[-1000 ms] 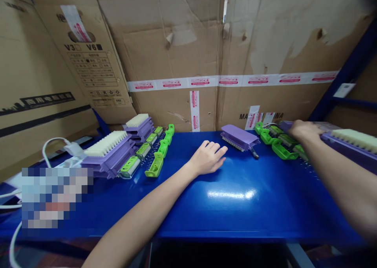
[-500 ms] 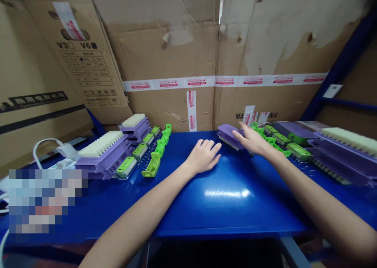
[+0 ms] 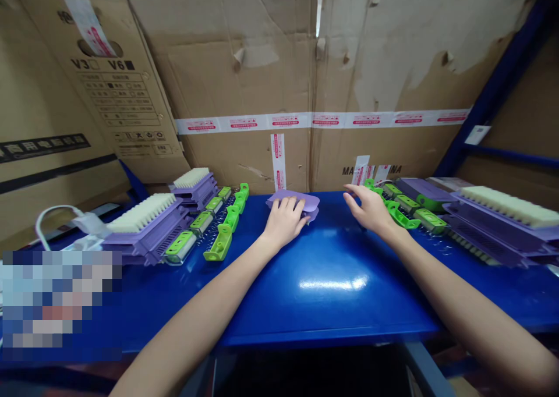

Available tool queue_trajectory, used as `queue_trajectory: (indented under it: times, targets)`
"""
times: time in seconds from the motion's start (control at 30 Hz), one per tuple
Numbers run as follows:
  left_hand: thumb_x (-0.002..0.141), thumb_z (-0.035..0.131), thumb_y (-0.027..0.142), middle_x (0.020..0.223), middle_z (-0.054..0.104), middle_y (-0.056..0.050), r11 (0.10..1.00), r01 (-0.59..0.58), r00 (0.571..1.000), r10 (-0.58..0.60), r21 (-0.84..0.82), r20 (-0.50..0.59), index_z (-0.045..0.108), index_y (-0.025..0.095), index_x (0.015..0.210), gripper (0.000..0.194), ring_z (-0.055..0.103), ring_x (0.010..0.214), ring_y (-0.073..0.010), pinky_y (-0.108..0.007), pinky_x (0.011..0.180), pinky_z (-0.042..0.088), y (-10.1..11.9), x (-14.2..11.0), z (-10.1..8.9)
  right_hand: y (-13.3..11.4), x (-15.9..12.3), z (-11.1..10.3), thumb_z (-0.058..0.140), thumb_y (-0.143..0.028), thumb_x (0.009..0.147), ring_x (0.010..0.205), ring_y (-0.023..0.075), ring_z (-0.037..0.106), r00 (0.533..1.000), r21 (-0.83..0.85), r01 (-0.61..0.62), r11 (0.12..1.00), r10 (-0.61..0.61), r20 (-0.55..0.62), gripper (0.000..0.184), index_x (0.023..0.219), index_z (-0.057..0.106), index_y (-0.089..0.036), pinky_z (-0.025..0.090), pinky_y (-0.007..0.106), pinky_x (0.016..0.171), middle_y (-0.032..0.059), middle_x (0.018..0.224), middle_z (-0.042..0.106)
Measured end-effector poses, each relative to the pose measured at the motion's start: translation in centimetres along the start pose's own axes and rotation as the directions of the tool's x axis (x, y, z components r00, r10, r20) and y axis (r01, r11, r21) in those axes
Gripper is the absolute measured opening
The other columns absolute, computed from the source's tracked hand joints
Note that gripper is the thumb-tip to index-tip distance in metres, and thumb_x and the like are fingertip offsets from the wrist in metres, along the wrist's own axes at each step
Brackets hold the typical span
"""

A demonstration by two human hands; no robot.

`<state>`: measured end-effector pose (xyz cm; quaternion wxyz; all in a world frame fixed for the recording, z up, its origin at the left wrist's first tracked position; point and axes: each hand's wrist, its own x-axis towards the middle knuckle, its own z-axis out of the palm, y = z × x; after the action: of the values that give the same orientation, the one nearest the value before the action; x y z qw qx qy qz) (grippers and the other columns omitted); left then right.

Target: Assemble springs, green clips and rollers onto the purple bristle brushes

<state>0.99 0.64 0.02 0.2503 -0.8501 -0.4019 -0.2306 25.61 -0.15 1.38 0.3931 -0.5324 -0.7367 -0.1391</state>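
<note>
My left hand (image 3: 283, 219) has its fingers over the top of a purple plastic part (image 3: 311, 201), thumb at its near right side. That part is near the back of the blue table, and its underside is hidden. Off to the right, my right hand (image 3: 369, 209) holds nothing, its fingers and thumb apart. Next to it runs a row of bright green clip-like pieces (image 3: 399, 216), some of it behind the hand. Green parts with clear bodies (image 3: 431, 220) lie just beyond that row.
Purple parts with cream bristles are stacked at the left (image 3: 144, 213) and right (image 3: 510, 205). Another green clip row (image 3: 218, 243) lies left of my left hand. Cardboard (image 3: 244, 82) walls the back of the blue table (image 3: 332, 309). A white charger (image 3: 91, 222) with a cable sits far left.
The purple part has gone from beside my right hand leftward to under my left hand, which has closed on it. My right hand is now off it, near the green clips.
</note>
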Motion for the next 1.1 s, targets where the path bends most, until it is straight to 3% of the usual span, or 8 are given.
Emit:
queue_trajectory:
  times: [0.2,0.3,0.4,0.5,0.6,0.73,0.87,1.1]
  targets:
    - [0.088,0.055,0.038,0.111,0.059,-0.013,0.999,0.005,0.998,-0.007,-0.039,-0.058,0.051,0.016,0.116,0.035,0.057,0.104,-0.0247,-0.036,0.087,0.046,-0.9,0.1,1.2,-2.0,-0.5,0.5,0.041,-0.033,0.092,0.093,0.0240,0.064,0.988,0.035,0.061,0.998,-0.066,0.139,0.035,0.114,0.061,-0.015,0.050,0.037,0.084,0.0119,0.102,0.068]
    - [0.093,0.047,0.026,0.116,0.059,-0.013,0.996,-0.044,0.997,0.038,-0.081,-0.072,0.054,0.016,0.114,0.024,0.058,0.105,-0.0215,-0.034,0.089,0.046,-1.1,0.0,1.4,-2.9,-0.9,0.7,0.040,-0.032,0.092,0.097,0.0223,0.063,0.972,0.038,0.073,0.997,-0.079,0.223,0.035,0.117,0.060,-0.017,0.049,0.035,0.087,0.0105,0.108,0.067]
    - [0.094,0.041,0.022,0.120,0.059,-0.014,0.995,-0.059,0.994,0.050,-0.086,-0.097,0.056,0.016,0.116,0.028,0.055,0.112,-0.0223,-0.040,0.098,0.042,-1.2,-0.1,1.2,-3.5,-1.1,0.9,0.040,-0.030,0.093,0.096,0.0213,0.063,0.951,0.039,0.093,0.995,-0.100,0.292,0.034,0.118,0.059,-0.018,0.049,0.034,0.087,0.0090,0.108,0.068]
    - [0.093,0.044,0.034,0.128,0.055,-0.016,0.999,0.048,0.993,-0.050,-0.025,-0.108,0.058,0.018,0.118,0.033,0.047,0.123,-0.0293,-0.054,0.107,0.029,-1.1,-0.2,0.9,-3.9,-1.2,1.0,0.040,-0.029,0.093,0.096,0.0212,0.063,0.938,0.019,0.116,0.993,-0.116,0.328,0.034,0.119,0.059,-0.017,0.048,0.033,0.085,0.0092,0.105,0.068]
    - [0.092,0.043,0.043,0.132,0.052,-0.020,0.982,0.189,0.980,-0.187,0.015,-0.065,0.056,0.016,0.123,0.043,0.043,0.126,-0.0334,-0.058,0.107,0.025,-1.2,-0.3,0.9,-4.1,-1.1,0.7,0.040,-0.028,0.093,0.097,0.0220,0.063,0.939,-0.065,0.109,0.992,-0.081,0.334,0.034,0.118,0.060,-0.017,0.048,0.033,0.084,0.0098,0.106,0.067]
    - [0.094,0.037,0.040,0.132,0.052,-0.019,0.970,0.238,0.971,-0.238,0.051,0.008,0.052,0.016,0.129,0.045,0.046,0.124,-0.0330,-0.058,0.105,0.027,-1.7,-0.4,1.2,-4.0,-0.6,-0.3,0.039,-0.031,0.093,0.096,0.0233,0.063,0.945,-0.256,0.064,0.964,0.023,0.325,0.035,0.117,0.061,-0.018,0.048,0.032,0.080,0.0109,0.106,0.068]
    - [0.093,0.037,0.042,0.132,0.052,-0.019,0.971,0.227,0.973,-0.229,0.069,0.020,0.051,0.016,0.129,0.046,0.047,0.122,-0.0334,-0.057,0.103,0.030,-1.6,-0.3,1.1,-2.7,0.1,-1.7,0.041,-0.035,0.090,0.090,0.0270,0.065,0.932,-0.448,-0.092,0.890,0.236,0.277,0.035,0.111,0.063,-0.018,0.048,0.033,0.070,0.0133,0.099,0.069]
    - [0.092,0.040,0.045,0.132,0.051,-0.020,0.977,0.204,0.978,-0.206,0.065,0.021,0.050,0.015,0.130,0.050,0.047,0.120,-0.0343,-0.057,0.102,0.031,-1.0,-0.3,1.0,1.9,0.1,-4.2,0.047,-0.034,0.082,0.086,0.0326,0.065,0.810,-0.599,-0.404,0.691,0.575,0.118,0.031,0.097,0.067,-0.015,0.048,0.039,0.065,0.0193,0.093,0.068]
